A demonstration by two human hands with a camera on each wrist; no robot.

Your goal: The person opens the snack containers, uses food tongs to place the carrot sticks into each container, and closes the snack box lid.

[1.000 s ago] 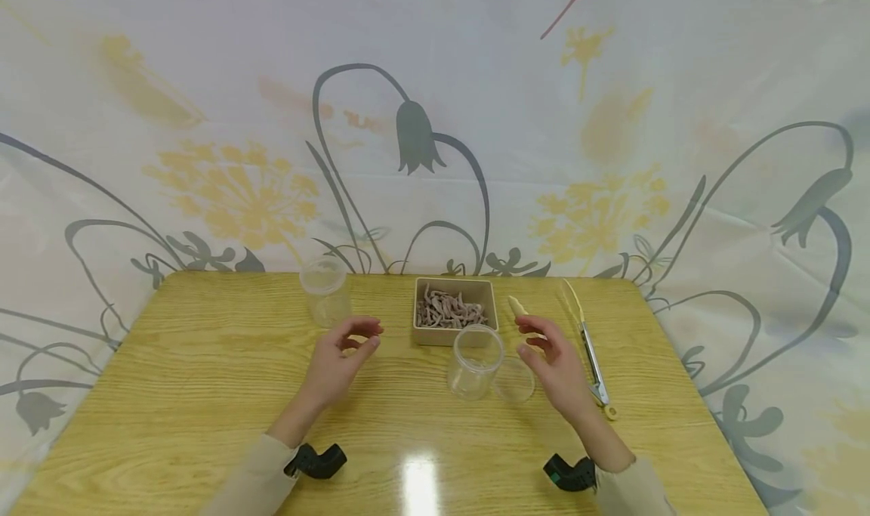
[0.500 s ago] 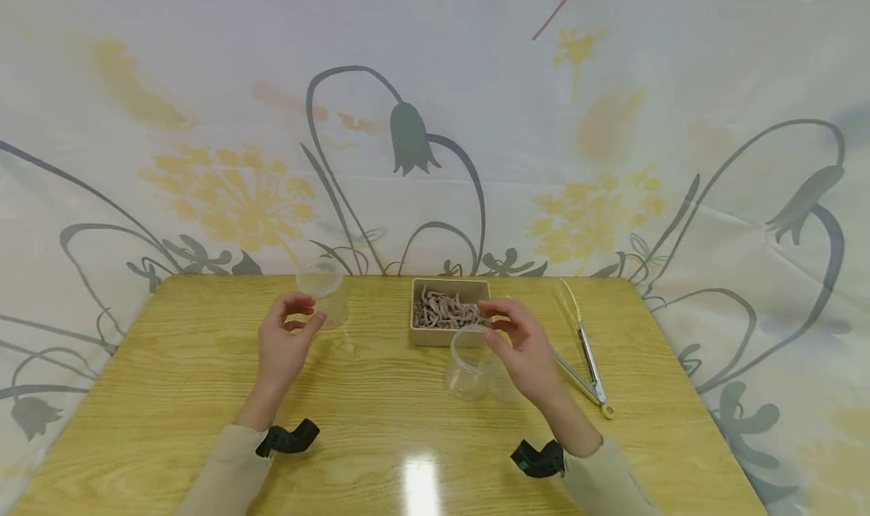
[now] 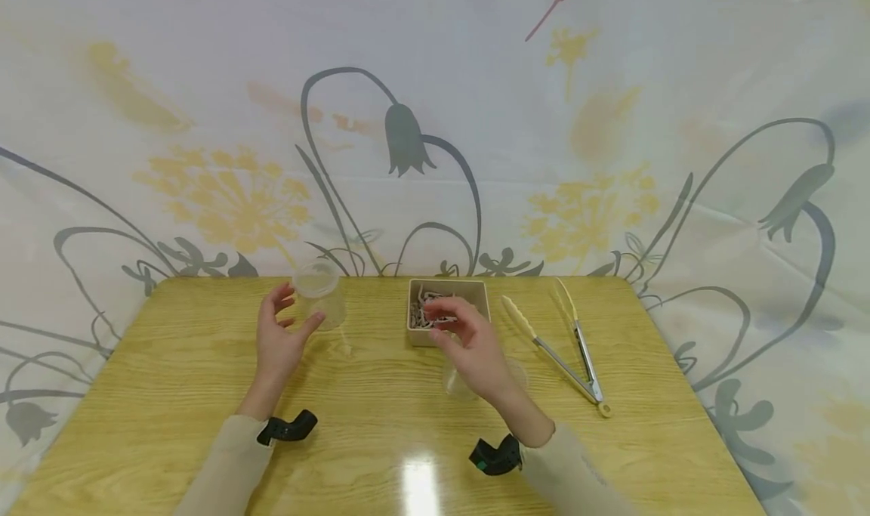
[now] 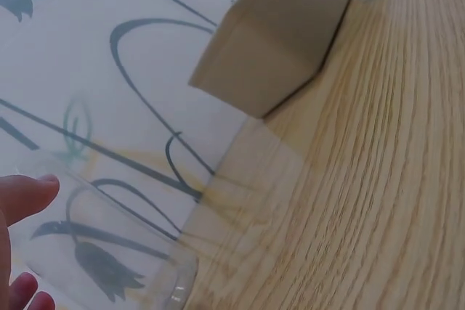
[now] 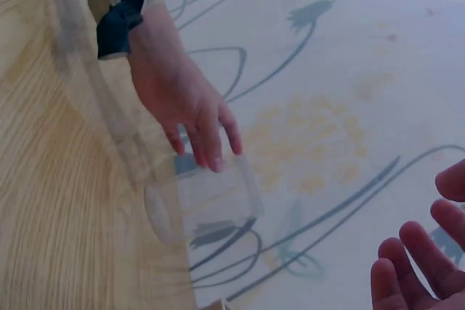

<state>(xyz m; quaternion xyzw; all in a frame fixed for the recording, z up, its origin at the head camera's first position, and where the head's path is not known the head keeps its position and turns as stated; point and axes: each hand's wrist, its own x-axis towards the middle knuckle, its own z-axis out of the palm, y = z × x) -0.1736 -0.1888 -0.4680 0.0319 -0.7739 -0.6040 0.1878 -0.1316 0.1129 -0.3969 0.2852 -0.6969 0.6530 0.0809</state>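
Observation:
My left hand [image 3: 280, 342] is spread at the near left side of a clear lidless-looking jar [image 3: 328, 306], thumb and fingers apart. In the left wrist view the thumb [image 4: 27, 197] overlaps that jar [image 4: 120, 245]; whether it touches cannot be told. My right hand [image 3: 476, 357] hovers with relaxed, parted fingers over a second clear jar [image 3: 457, 384], hiding most of it. Behind that hand stands a beige box [image 3: 421, 338] holding greyish-brown strips [image 3: 418, 316]. The right wrist view shows the right fingers [image 5: 418, 252] holding nothing.
Metal tongs [image 3: 560, 363] with cream tips lie spread on the wooden table [image 3: 367, 440] at the right. A clear round disc [image 3: 519, 371] lies beside the second jar, partly covered by my right hand. A patterned cloth [image 3: 435, 199] hangs behind the table.
My left hand has moved left to the far-left jar. My right hand has swept left from near the tongs to over the middle jar. The jars, box and tongs stay put.

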